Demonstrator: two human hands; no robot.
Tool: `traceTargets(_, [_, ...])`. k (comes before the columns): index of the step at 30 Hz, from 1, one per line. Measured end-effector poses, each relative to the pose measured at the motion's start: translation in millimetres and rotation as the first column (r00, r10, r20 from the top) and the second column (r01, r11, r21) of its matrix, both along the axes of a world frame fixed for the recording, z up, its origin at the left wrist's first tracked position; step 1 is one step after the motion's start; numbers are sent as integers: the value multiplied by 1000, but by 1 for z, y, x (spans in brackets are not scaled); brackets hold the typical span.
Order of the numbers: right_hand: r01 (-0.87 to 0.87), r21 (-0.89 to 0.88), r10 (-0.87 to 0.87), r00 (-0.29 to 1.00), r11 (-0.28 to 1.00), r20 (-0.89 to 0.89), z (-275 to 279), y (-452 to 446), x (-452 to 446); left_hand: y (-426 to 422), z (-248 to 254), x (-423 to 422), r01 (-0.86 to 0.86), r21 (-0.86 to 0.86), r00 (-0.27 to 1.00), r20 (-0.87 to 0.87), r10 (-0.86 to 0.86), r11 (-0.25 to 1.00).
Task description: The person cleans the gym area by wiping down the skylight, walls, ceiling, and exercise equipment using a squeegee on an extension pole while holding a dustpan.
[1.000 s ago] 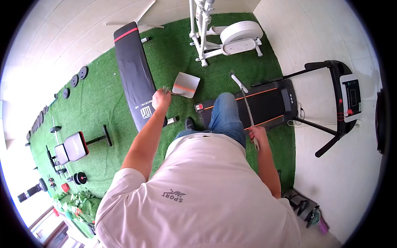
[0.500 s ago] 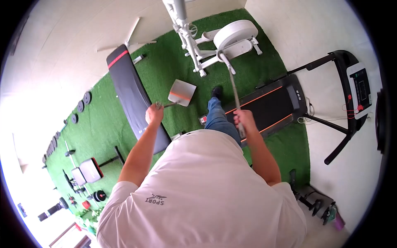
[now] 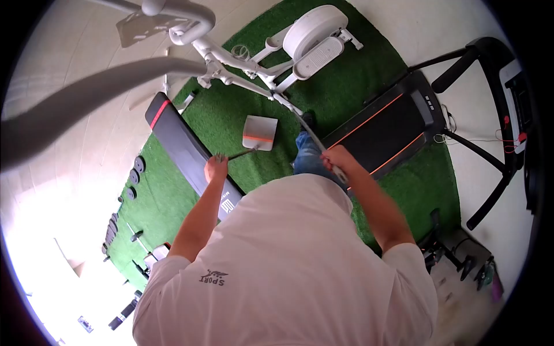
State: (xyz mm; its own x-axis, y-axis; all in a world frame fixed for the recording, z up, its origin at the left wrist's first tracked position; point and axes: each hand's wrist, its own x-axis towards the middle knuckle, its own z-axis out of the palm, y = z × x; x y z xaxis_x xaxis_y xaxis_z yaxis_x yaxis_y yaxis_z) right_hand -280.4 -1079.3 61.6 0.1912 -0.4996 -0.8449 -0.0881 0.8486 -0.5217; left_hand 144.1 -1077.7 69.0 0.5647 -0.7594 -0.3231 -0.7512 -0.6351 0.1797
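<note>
My left hand [image 3: 216,168] is closed on the handle of a dustpan [image 3: 259,132], whose pale square pan with an orange stripe hangs over the green turf [image 3: 231,115]. My right hand [image 3: 337,158] is wrapped around the long stick of a broom [image 3: 311,134]. The broom's white head end reaches up beside my shoe, near the foot of the white elliptical machine [image 3: 320,57]. What touches the floor there is too small to tell.
A black padded bench [image 3: 179,138] lies left of the dustpan. On the right is a treadmill [image 3: 386,127] with its console [image 3: 513,98]. Weight plates [image 3: 137,164] line the left wall. The elliptical's grey handlebar [image 3: 104,86] juts across the upper left.
The view has moved closer to the elliptical, which now looms larger. The broom has swung to lean up and left, its head toward the elliptical's base. The dustpan has shifted with my left hand.
</note>
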Motion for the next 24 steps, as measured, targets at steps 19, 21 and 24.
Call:
traceTargets(19, [179, 257, -166, 984, 950, -71, 51, -42, -87, -104, 62, 4, 109, 187, 994, 5, -111, 976])
traceTargets(21, [186, 232, -177, 982, 955, -59, 36, -51, -84, -107, 56, 14, 122, 226, 990, 38, -133, 967])
traceTargets(24, [213, 229, -207, 977, 950, -47, 15, -58, -78, -119, 65, 24, 110, 267, 990, 53, -129, 957])
